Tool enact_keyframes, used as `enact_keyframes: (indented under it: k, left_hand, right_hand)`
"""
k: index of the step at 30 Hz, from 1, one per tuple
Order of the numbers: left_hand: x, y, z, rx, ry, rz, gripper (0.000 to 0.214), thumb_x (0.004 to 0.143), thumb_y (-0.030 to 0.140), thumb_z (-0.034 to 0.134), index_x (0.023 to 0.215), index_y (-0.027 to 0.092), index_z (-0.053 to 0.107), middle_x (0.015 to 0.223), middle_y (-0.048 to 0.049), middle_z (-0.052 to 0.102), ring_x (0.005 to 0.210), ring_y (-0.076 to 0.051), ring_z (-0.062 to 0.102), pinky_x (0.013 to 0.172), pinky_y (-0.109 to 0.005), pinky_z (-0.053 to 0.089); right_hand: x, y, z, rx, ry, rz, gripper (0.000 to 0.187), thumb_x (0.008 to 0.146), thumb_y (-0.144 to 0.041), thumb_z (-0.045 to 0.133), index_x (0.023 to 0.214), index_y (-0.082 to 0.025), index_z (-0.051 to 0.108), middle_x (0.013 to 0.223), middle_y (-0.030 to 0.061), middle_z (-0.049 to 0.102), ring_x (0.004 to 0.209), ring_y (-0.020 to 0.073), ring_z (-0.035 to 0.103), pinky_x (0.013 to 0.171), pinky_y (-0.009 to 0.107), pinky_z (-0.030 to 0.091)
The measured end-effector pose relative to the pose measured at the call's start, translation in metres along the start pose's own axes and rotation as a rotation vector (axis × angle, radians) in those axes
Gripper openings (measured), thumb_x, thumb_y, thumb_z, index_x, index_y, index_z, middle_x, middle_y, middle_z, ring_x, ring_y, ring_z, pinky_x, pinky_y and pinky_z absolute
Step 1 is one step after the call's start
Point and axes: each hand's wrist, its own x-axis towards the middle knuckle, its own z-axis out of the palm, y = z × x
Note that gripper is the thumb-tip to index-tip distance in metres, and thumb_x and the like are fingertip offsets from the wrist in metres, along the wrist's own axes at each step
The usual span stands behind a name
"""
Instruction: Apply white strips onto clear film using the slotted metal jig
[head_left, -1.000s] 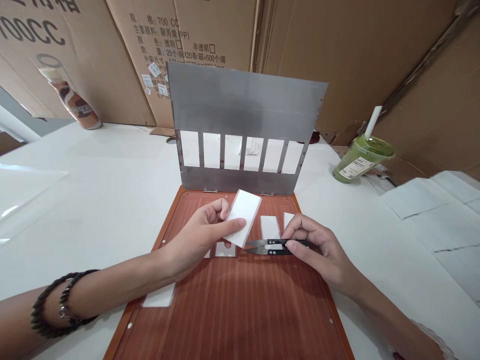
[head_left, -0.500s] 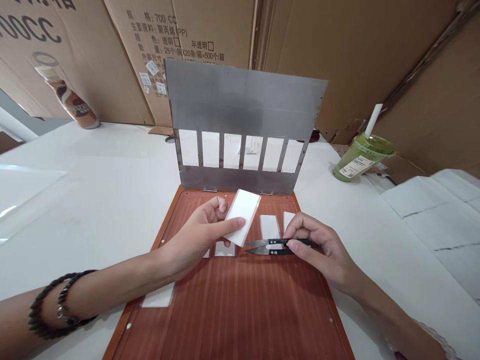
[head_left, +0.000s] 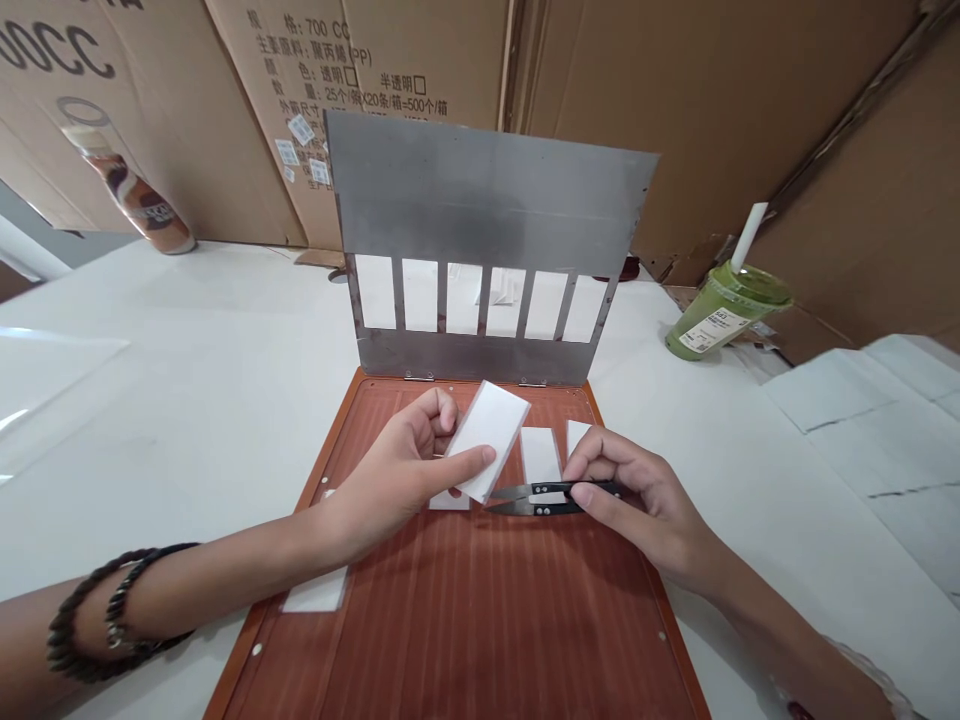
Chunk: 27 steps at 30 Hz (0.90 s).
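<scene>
Between the thumb and fingers of my left hand point(head_left: 420, 455) is a white rectangular card with a clear border point(head_left: 491, 430), tilted above the board. My right hand point(head_left: 637, 495) grips black-handled thread snips point(head_left: 551, 498), whose blades point left at the card's lower corner. The blades are slightly apart; whether they touch the card I cannot tell. Beneath both hands lies a reddish-brown ribbed board point(head_left: 480, 620). Similar white cards rest on it: one card point(head_left: 541, 455) behind the snips, another card point(head_left: 319, 592) at the left edge, and others partly hidden by my hands.
A grey metal plate point(head_left: 487, 190) with a row of rectangular openings stands hinged at the board's back edge. A green drink cup point(head_left: 720, 315) with a straw is at the right, a bottle point(head_left: 142, 200) at the back left. Cardboard boxes point(head_left: 420, 60) line the back of the white table point(head_left: 247, 330).
The card in my left hand has shifted slightly right and down. The snips' blades have come close to its lower corner, tips nearer together.
</scene>
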Motion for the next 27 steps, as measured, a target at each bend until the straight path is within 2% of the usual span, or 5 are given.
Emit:
enact_keyframes:
  k: [5, 10, 16, 21, 27]
  left_hand:
    - [0.000, -0.002, -0.001, 0.137, 0.014, 0.055, 0.039, 0.080, 0.023, 0.068, 0.074, 0.020, 0.030, 0.066, 0.0101, 0.039, 0.055, -0.002, 0.040, 0.047, -0.014, 0.038]
    - [0.001, -0.005, -0.001, 0.225, 0.027, 0.069, 0.038, 0.078, 0.024, 0.068, 0.074, 0.020, 0.030, 0.070, 0.0090, 0.035, 0.057, -0.003, 0.037, 0.048, -0.016, 0.035]
    - [0.000, -0.005, -0.004, 0.215, -0.012, 0.065, 0.039, 0.077, 0.023, 0.069, 0.076, 0.021, 0.030, 0.070, 0.0094, 0.038, 0.056, -0.003, 0.039, 0.048, -0.016, 0.035]
    - [0.001, 0.005, -0.005, 0.209, -0.013, 0.085, 0.043, 0.073, 0.021, 0.072, 0.074, 0.022, 0.029, 0.066, 0.0104, 0.040, 0.052, -0.003, 0.041, 0.046, -0.016, 0.038]
    - [0.005, 0.009, -0.009, 0.203, 0.023, 0.059, 0.047, 0.071, 0.026, 0.073, 0.075, 0.023, 0.027, 0.061, 0.0100, 0.044, 0.050, -0.007, 0.048, 0.041, -0.018, 0.039]
  right_hand:
    - [0.000, -0.001, 0.001, -0.003, -0.028, 0.027, 0.011, 0.094, -0.028, 0.050, 0.084, -0.022, 0.049, 0.061, -0.0061, 0.045, 0.054, 0.0088, 0.034, 0.052, 0.024, 0.024]
    - [0.001, -0.001, 0.003, -0.021, -0.047, 0.028, 0.010, 0.093, -0.026, 0.050, 0.084, -0.021, 0.049, 0.063, -0.0055, 0.048, 0.055, 0.0086, 0.037, 0.053, 0.024, 0.025]
    - [0.001, 0.000, 0.003, -0.034, -0.064, 0.056, 0.011, 0.093, -0.028, 0.050, 0.084, -0.021, 0.049, 0.065, -0.0043, 0.051, 0.056, 0.0091, 0.038, 0.052, 0.023, 0.027]
    - [0.000, -0.001, -0.007, -0.058, -0.107, 0.008, 0.011, 0.092, -0.025, 0.051, 0.082, -0.021, 0.052, 0.062, -0.0046, 0.048, 0.054, 0.0085, 0.037, 0.050, 0.023, 0.025]
    - [-0.002, -0.002, -0.024, -0.109, 0.015, -0.053, 0.009, 0.092, -0.026, 0.053, 0.083, -0.022, 0.055, 0.062, -0.0043, 0.049, 0.053, 0.0087, 0.034, 0.048, 0.023, 0.024]
